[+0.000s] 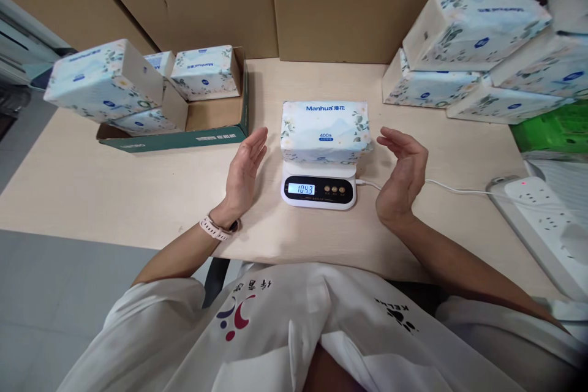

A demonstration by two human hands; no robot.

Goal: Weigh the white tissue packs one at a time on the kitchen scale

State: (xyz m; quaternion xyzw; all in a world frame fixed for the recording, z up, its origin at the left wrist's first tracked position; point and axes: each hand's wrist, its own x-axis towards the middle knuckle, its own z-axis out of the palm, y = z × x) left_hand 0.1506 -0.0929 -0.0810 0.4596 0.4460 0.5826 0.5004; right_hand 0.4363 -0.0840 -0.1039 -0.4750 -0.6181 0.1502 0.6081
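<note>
A pack of tissues (pixel 325 131) in a pale blue floral wrapper rests on a white digital scale (pixel 318 191), covering most of its platform. The lit display appears to read 104.3. To the left of the pack, my left hand (pixel 245 173) is held open with the palm facing it, apart from the wrapper. My right hand (pixel 403 173) is on the other side, fingers extended and slightly curved toward the pack, also not touching it. Neither hand holds anything.
A shallow green-edged carton (pixel 193 138) with several tissue packs (pixel 206 72) stands at the left. More packs (pixel 478 30) are stacked at the back right, beside a green basket (pixel 546 128). A white cable (pixel 459 187) runs from the scale toward a power strip (pixel 546 214). Cardboard boxes (pixel 349 6) line the back.
</note>
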